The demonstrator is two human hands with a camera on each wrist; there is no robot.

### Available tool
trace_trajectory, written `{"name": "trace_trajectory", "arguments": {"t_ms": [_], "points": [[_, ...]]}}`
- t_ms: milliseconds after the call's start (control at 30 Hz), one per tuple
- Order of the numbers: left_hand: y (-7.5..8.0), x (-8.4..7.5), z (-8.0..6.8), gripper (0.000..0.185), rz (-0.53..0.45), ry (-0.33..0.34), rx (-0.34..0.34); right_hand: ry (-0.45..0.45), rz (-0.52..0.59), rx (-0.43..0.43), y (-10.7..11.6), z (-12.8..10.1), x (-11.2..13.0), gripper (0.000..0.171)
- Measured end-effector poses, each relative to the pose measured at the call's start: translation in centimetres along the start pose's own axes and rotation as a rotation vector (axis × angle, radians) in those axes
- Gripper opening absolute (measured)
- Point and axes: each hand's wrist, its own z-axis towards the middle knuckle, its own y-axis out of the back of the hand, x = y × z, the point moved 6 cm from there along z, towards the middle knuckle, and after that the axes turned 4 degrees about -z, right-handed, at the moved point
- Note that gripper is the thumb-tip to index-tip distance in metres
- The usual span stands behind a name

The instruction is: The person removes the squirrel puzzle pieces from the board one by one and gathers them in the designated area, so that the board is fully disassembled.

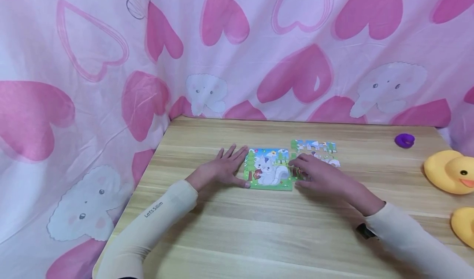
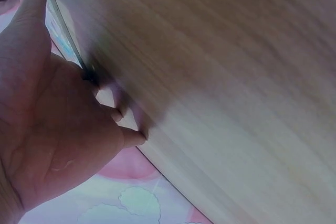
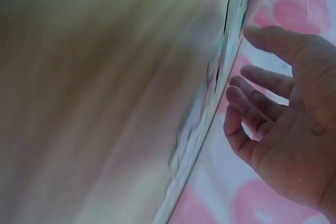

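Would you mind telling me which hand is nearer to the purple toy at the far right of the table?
Right. The right hand lies over the puzzle's right edge, on the purple toy's side; the left hand rests flat at the puzzle's left edge, farther away.

head: bright, even, sharp, soft shadows | both wrist views: motion-blurred, dimmer

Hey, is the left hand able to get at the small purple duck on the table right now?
Probably not easily: the purple duck sits far right, while the left hand lies flat beside the puzzle, with the right hand between.
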Motion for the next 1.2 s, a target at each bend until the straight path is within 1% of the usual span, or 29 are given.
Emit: {"name": "trace_trajectory", "arguments": {"t_ms": [133,233,333,433,600,833,1067,1200], "points": [[0.0,0.0,0.0,0.128,-0.008,0.000,0.004,-0.011,0.032,0.022,-1.0,0.4,1.5,0.055],[0.1,0.1,-0.2,0.128,-0.005,-0.001,0.003,-0.001,0.045,0.033,-1.5,0.4,2.5,0.061],[0.2,0.1,-0.2,0.128,-0.001,-0.001,0.001,-0.007,0.039,0.022,-1.7,0.4,3.2,0.068],[0.2,0.1,-0.2,0.128,-0.005,0.000,0.003,-0.028,0.031,-0.006,-1.8,0.4,3.6,0.069],[0.1,0.0,-0.2,0.129,-0.012,-0.003,0.003,-0.080,0.023,-0.047,-2.0,0.7,4.0,0.065],[0.1,0.0,-0.1,0.128,-0.011,-0.007,0.000,-0.146,0.014,-0.049,-2.3,1.2,4.0,0.064],[0.1,0.1,-0.1,0.128,-0.011,-0.004,-0.001,-0.158,0.037,-0.058,-2.0,1.4,4.1,0.059],[0.0,0.2,0.1,0.129,-0.013,-0.006,-0.002,-0.161,0.030,-0.038,-2.1,1.5,4.1,0.060]]}}
